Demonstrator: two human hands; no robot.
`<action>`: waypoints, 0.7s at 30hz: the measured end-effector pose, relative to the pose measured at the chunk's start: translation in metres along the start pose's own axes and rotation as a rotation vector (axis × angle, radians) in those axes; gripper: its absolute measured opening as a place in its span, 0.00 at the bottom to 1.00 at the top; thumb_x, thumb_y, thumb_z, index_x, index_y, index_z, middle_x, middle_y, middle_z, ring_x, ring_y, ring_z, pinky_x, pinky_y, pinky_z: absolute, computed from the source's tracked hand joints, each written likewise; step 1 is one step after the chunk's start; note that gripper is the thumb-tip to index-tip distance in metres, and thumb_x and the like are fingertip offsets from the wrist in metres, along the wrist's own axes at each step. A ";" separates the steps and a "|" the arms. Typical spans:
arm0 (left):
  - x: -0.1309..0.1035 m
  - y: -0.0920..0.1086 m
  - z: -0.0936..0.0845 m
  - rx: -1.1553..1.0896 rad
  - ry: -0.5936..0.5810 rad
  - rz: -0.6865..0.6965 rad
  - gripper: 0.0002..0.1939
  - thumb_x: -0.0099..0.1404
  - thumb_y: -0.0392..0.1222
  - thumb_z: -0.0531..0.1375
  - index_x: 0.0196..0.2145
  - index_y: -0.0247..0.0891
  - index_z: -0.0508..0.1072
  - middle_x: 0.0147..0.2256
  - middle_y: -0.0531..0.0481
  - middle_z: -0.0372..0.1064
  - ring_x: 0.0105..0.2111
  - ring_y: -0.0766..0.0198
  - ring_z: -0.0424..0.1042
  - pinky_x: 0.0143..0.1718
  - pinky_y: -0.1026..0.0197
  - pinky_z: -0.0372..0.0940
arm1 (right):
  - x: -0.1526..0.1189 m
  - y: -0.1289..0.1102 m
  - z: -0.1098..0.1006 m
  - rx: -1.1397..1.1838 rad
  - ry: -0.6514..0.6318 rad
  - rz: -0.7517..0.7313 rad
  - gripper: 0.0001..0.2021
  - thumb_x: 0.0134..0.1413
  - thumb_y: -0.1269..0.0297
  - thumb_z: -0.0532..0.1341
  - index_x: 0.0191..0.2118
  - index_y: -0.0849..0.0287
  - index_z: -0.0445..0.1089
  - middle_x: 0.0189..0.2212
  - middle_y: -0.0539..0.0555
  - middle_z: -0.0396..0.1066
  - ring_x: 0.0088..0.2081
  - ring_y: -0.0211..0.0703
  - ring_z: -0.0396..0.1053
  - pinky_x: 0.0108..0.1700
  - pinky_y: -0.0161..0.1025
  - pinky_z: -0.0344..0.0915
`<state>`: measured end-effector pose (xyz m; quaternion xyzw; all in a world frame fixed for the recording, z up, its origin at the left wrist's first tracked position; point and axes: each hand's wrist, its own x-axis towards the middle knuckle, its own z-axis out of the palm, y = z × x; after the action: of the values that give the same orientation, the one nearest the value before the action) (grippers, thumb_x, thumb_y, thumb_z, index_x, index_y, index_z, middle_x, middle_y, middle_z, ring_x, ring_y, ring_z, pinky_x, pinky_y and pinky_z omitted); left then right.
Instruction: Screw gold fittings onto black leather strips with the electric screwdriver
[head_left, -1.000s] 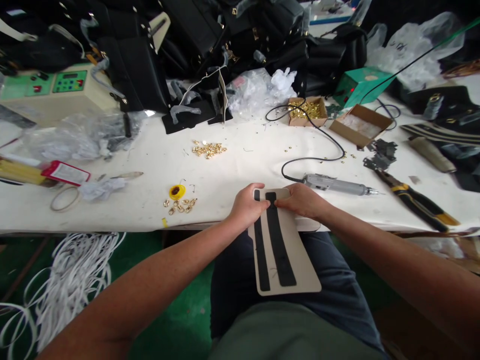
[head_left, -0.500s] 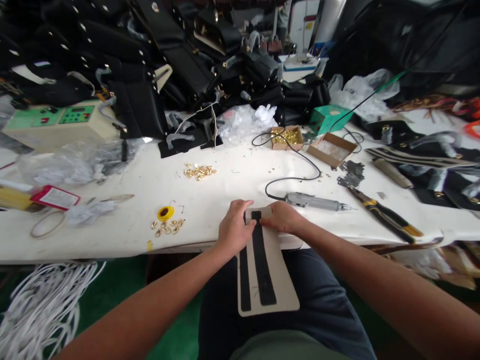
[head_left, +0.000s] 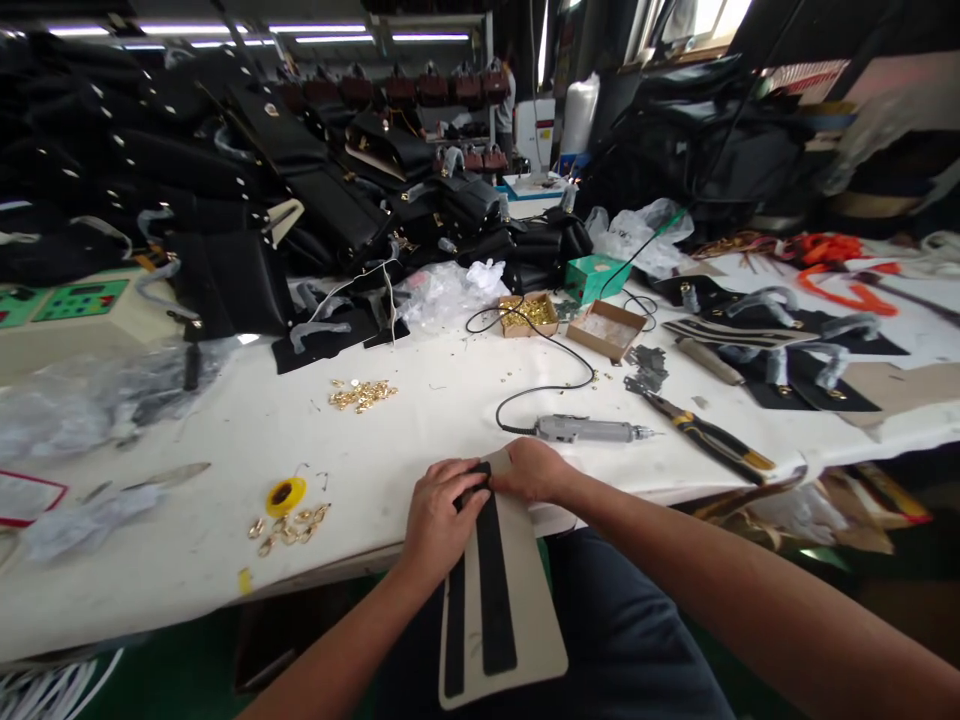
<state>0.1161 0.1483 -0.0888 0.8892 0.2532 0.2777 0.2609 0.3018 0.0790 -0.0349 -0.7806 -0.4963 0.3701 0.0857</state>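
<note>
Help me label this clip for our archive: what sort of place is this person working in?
Most likely a handbag workshop or small factory. Black bags are heaped along the white worktable, a box of gold fittings and pliers lie there, and both hands hold a beige board with black strips.

No wording, brand, number or sign can be read anywhere in this view. The green control panel (head_left: 71, 298) on the cream machine at the far left of the bench (head_left: 420, 420) carries small markings, too blurred to make out. The red-edged white card (head_left: 22, 495) at the left edge shows print too small to tell.
</note>
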 end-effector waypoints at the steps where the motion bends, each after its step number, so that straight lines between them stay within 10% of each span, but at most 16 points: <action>1: 0.000 -0.001 0.001 -0.008 0.008 -0.001 0.09 0.65 0.39 0.66 0.42 0.46 0.84 0.50 0.46 0.82 0.51 0.49 0.77 0.55 0.40 0.72 | 0.000 0.000 0.000 -0.001 0.005 0.004 0.13 0.57 0.57 0.65 0.39 0.62 0.81 0.37 0.61 0.82 0.39 0.50 0.78 0.31 0.35 0.60; 10: 0.004 -0.007 0.000 0.017 -0.036 -0.015 0.08 0.65 0.39 0.67 0.42 0.46 0.84 0.49 0.48 0.82 0.52 0.49 0.77 0.55 0.42 0.71 | -0.023 0.009 -0.005 0.041 0.209 -0.009 0.19 0.58 0.48 0.66 0.46 0.56 0.80 0.40 0.54 0.82 0.39 0.45 0.77 0.36 0.36 0.62; 16: 0.008 -0.010 -0.003 0.062 -0.080 0.007 0.07 0.64 0.40 0.68 0.41 0.48 0.83 0.49 0.52 0.82 0.52 0.48 0.77 0.53 0.42 0.70 | -0.049 0.076 -0.044 -0.088 0.596 -0.005 0.13 0.65 0.53 0.62 0.47 0.53 0.80 0.45 0.53 0.81 0.46 0.47 0.76 0.46 0.40 0.65; 21: 0.003 -0.014 0.000 0.067 -0.044 0.034 0.07 0.66 0.42 0.67 0.42 0.48 0.83 0.50 0.52 0.82 0.53 0.48 0.76 0.54 0.42 0.68 | -0.052 0.129 -0.056 -0.375 0.511 0.013 0.19 0.61 0.56 0.68 0.56 0.54 0.77 0.50 0.58 0.79 0.51 0.55 0.74 0.51 0.45 0.64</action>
<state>0.1141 0.1607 -0.0965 0.9075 0.2416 0.2537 0.2316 0.4185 -0.0146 -0.0342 -0.8536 -0.5134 0.0646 0.0599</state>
